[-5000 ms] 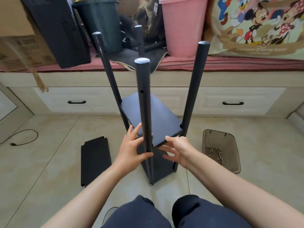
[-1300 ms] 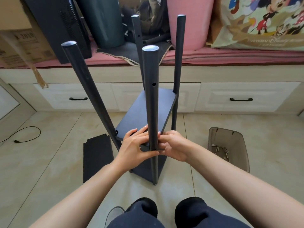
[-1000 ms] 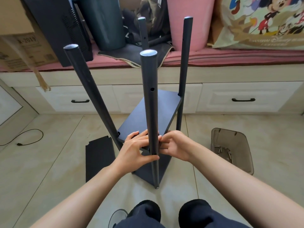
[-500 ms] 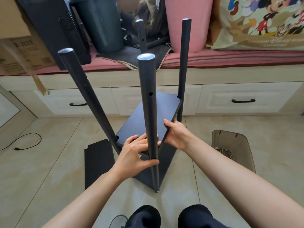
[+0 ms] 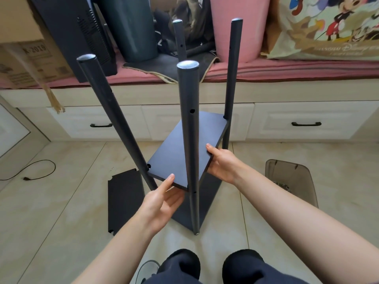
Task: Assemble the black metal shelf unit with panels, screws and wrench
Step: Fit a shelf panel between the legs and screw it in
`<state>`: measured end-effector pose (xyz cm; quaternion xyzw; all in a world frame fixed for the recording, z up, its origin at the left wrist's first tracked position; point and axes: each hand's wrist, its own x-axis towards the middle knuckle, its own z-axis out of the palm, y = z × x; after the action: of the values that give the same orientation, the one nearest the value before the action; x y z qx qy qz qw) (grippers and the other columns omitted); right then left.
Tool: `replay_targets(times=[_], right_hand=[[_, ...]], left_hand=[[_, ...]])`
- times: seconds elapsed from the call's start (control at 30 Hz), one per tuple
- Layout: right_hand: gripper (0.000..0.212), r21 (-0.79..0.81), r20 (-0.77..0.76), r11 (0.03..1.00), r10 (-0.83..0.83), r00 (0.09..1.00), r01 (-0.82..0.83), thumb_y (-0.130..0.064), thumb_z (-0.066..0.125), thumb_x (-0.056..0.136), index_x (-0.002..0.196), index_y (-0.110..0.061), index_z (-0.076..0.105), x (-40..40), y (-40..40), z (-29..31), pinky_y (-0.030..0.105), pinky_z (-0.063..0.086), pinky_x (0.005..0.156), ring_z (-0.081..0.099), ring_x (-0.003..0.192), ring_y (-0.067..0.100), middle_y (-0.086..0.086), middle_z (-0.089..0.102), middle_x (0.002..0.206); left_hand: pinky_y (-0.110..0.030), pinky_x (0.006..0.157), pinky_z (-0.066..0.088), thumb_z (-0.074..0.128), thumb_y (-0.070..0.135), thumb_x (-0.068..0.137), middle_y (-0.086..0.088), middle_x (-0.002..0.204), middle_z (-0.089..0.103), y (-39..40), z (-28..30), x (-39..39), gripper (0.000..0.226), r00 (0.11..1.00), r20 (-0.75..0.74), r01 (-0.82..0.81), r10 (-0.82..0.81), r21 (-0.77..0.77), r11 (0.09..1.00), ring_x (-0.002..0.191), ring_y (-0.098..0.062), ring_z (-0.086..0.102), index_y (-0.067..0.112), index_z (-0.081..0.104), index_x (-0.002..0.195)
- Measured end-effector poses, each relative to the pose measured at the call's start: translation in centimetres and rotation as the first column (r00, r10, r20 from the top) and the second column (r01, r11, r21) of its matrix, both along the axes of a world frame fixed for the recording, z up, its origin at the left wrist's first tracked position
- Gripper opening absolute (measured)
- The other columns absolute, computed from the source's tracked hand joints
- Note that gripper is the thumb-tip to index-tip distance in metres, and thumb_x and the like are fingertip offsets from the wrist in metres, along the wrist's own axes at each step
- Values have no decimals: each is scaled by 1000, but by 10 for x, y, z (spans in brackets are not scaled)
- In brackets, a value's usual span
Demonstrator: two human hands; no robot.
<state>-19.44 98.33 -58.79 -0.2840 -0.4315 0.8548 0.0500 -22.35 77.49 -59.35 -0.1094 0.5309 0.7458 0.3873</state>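
Hands under the shelf panel (image 5: 184, 152), between four upright poles: left hand (image 5: 162, 199) cups its near edge from below, right hand (image 5: 223, 162) grips the right edge, likely levelling it to the pole holes. Right of that grip, brown bin (image 5: 291, 177) holds loose screws (image 5: 284, 186). Spare panel (image 5: 125, 201) lies on the floor left of the grip.

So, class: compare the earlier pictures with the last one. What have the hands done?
Both hands let go of the near post. The left hand now supports the shelf panel from below; the right hand holds its right edge. The spare panel and screw tray are unmoved.
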Motion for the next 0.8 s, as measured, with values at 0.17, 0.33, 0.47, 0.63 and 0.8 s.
replay_targets(times=[0.17,0.33,0.47,0.63,0.8], right_hand=[[35,137,129,990,16,992,-33,-33,45,104,120,-4,58,19,19,-5,41,59,84,71,99,29,15,70,111],[30,731,514,575,-110,850,-368,-25,45,103,116,-3,61,76,67,-49,38,50,91,62,104,27,12,67,113],[37,673,737,302,-194,648,-675,-26,50,99,117,4,59,113,92,-88,35,45,89,58,113,36,21,63,122],[48,542,840,249,-171,515,-802,-32,49,99,135,0,43,138,100,-124,35,44,99,50,127,36,23,50,140],[30,588,807,200,-206,553,-784,-16,43,99,126,-2,44,144,97,-139,37,45,87,56,118,39,25,55,131]], left_hand=[[-34,68,62,64,10,93,-14,102,76,24,3,0,42,999,50,-18,11,143,990,85,-25,77,-4,60,133],[-33,62,62,59,5,97,-14,97,75,31,3,2,39,996,39,-80,75,152,985,77,-24,76,-8,57,133],[-37,67,64,58,6,97,-18,119,70,35,4,2,38,997,32,-79,74,171,982,85,-26,76,-5,57,134],[-37,66,64,60,7,97,-11,92,75,35,-3,0,15,998,-4,-63,64,156,986,79,-22,77,2,66,109],[-38,75,63,58,7,97,-6,76,73,36,-8,1,25,998,-42,-47,55,163,985,71,-18,75,6,75,79]])
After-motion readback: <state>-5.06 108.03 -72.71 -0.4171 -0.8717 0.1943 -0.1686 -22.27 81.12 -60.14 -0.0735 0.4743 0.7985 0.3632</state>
